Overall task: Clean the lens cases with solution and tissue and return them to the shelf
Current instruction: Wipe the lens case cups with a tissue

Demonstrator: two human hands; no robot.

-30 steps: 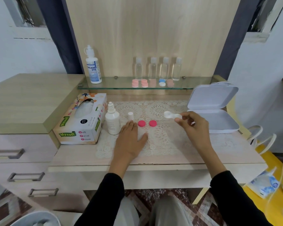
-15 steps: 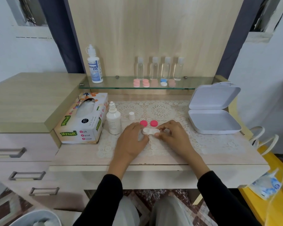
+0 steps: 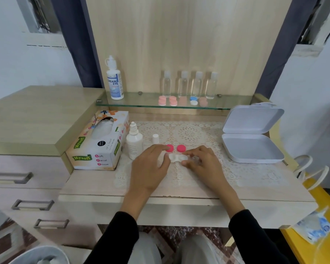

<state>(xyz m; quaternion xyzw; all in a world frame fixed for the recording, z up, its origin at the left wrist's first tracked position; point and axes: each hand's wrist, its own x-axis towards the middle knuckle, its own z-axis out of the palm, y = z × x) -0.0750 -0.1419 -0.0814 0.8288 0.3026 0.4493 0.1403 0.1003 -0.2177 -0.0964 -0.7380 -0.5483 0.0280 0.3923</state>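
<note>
So this is a light wood vanity desk (image 3: 103,189) with a tall wood back panel (image 3: 179,44) and a glass shelf (image 3: 141,104) running across it, and a lace mat (image 3: 198,180) spread over the desktop. Over on the right of the mat sits a white hinged box (image 3: 251,147), lid propped open, and on the left there's a tissue box (image 3: 95,145). Both hands are down on the mat in the middle: the right hand (image 3: 204,164) pinches the right end of a white lens case (image 3: 177,158) between thumb and forefinger, while the left hand (image 3: 151,168) has its fingertips at the case's left end, though I honestly can't tell if it's gripping or just touching. Up on the shelf stand a Dream Eye bottle (image 3: 114,82) and a row of four clear bottles (image 3: 189,85), with several more lens cases (image 3: 182,101) in front of them. Just beside the tissue box is a small white solution bottle (image 3: 134,143) with its top off, its little white cap (image 3: 155,138) standing nearby. Two pink caps (image 3: 181,148) lie just behind the case, the left one partly under a left finger.
</note>
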